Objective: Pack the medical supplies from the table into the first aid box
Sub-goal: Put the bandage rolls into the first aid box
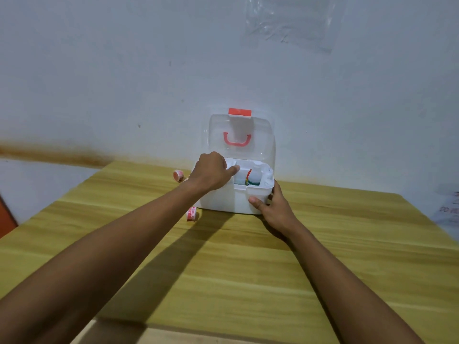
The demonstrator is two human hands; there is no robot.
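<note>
One white plastic first aid box [223, 199] stands near the far edge of the wooden worktop [248, 269], close against the pale wall [99, 70]; its clear hinged lid [263, 142] is raised upright and carries one coral-red latch [240, 112] at the top edge and one coral-red carrying handle [237, 140]. Inside the open box, one white bottle [254, 176] with a green-and-red label stands upright in a right-hand compartment; the label's writing is too small to read. Two rolls of red-and-white printed tape lie on the worktop outside the box: the first roll [178, 175] beyond the box's left side, partly hidden by the left wrist, and the second roll [192, 214] just beside the box's front left corner, its red lettering illegible. The left hand [211, 173] rests over the box's left rim with fingers curled and the forefinger extended into the interior; whether it holds anything cannot be told, since the palm side is hidden. The right hand [269, 204] grips the box's front right corner, thumb on the front wall and fingers wrapped round the side. One clear plastic sheet [293, 21] is fixed to the wall above, and faint handwriting at the right edge cannot be read.
</note>
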